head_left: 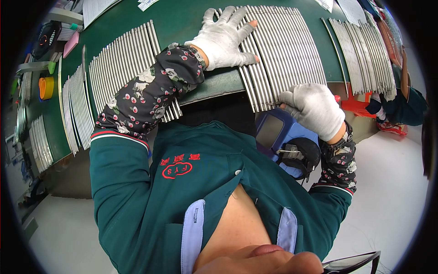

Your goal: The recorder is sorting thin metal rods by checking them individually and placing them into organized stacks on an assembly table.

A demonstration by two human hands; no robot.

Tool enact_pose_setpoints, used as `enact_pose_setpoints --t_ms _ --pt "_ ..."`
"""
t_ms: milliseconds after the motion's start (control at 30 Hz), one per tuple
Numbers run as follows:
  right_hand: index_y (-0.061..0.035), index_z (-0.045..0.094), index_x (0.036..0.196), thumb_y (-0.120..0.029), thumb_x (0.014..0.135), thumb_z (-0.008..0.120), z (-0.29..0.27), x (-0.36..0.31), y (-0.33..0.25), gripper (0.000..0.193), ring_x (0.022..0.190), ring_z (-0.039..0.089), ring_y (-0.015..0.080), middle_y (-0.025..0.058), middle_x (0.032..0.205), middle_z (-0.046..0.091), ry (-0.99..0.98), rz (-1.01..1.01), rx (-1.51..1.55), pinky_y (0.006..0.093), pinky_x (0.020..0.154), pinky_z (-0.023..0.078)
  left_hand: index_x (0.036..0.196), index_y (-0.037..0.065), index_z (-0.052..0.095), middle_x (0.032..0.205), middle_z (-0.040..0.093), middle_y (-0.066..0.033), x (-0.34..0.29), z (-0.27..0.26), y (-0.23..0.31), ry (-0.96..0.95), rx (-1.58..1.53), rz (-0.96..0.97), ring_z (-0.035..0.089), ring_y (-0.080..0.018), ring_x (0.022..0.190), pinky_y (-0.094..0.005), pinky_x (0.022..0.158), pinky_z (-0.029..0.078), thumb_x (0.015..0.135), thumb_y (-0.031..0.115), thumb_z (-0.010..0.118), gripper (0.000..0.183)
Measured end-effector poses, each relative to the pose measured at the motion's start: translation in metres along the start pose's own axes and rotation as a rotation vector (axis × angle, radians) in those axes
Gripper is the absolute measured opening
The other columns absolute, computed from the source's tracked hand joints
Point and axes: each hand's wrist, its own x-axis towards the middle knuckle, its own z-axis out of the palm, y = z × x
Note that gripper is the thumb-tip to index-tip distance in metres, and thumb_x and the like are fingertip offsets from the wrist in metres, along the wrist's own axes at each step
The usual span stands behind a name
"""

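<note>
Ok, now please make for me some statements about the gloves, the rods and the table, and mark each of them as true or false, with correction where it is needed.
1. The left hand and the right hand are both white-gloved. True.
2. The left hand is closed into a fist. False: it is spread open at the middle row of metal rods.
3. The right hand is at the lower edge of that middle row. True.
4. The tabletop is bright yellow. False: it is green.
5. More rods lie to the right of the middle row. True.
6. The left sleeve cover is plain white. False: it is dark with a floral pattern.
</note>
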Motion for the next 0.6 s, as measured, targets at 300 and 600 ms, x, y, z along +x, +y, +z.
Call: enact_pose_setpoints --t_ms 300,600 --pt "-0.0093 0.061 0.081 -0.022 0.082 0.064 0.0 0.0021 -0.0042 0.013 0.069 0.062 0.0289 0.009 0.068 0.059 0.053 -0.019 -0.071 0.0408 0.062 0.05 0.152 0.018 0.029 0.157 0.021 -0.0155 0.0005 0.0005 0.0001 0.0 -0.007 0.004 0.015 -0.0311 0.147 -0.0586 0.116 0.013 0.084 0.077 0.04 0.09" --pt "-0.0088 0.065 0.088 -0.021 0.082 0.068 -0.0002 -0.0024 0.0 0.014 0.063 0.06 0.0263 0.0083 0.065 0.056 0.045 -0.035 -0.027 0.039 0.059 0.048 0.152 0.018 0.029 0.158 0.019 -0.0153 0.0011 -0.0023 0.0003 -0.015 -0.012 0.001 0.014 -0.0309 0.148 -0.0581 0.117 0.013 0.084 0.077 0.039 0.09"
